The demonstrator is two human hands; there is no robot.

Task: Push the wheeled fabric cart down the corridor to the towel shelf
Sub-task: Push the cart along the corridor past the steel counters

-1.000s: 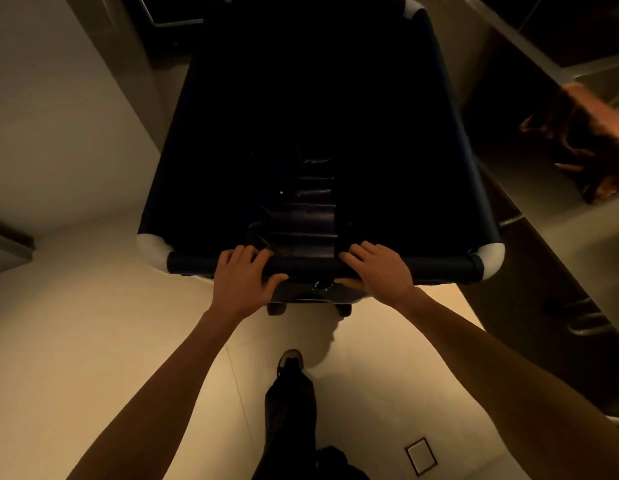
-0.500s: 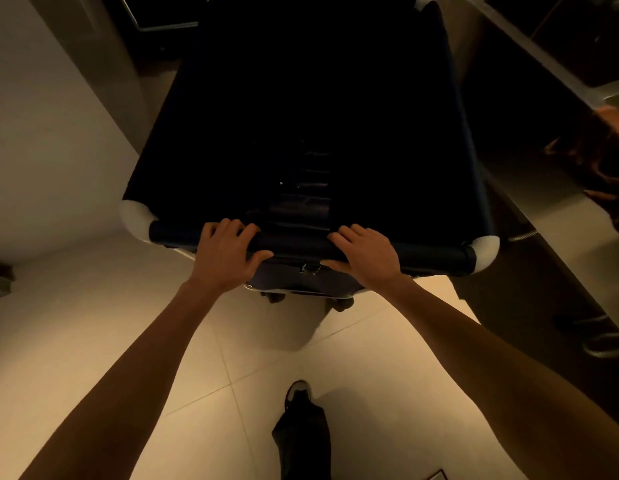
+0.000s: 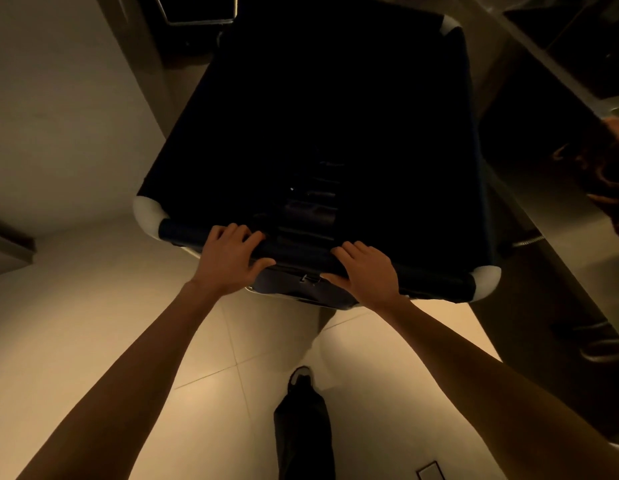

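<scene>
A dark navy fabric cart (image 3: 336,116) with white corner caps fills the upper middle of the head view. Its near rim is a padded bar (image 3: 301,252) running from lower left to right. My left hand (image 3: 232,259) is wrapped over that bar left of centre. My right hand (image 3: 367,271) grips the same bar right of centre. Both arms are stretched out straight. The cart's inside is too dark to read, and its wheels are hidden under it. No towel shelf can be made out.
Pale floor tiles (image 3: 128,341) lie below. A light wall (image 3: 58,98) runs along the left. On the right a metal counter (image 3: 578,237) edges the corridor, with a brownish bundle (image 3: 609,174) on it. My dark trouser leg and shoe (image 3: 303,420) show at bottom centre.
The cart has rolled forward along the corridor and swung slightly, with both hands staying on its bar. My foot has stepped forward, and the counter on the right has slid past.
</scene>
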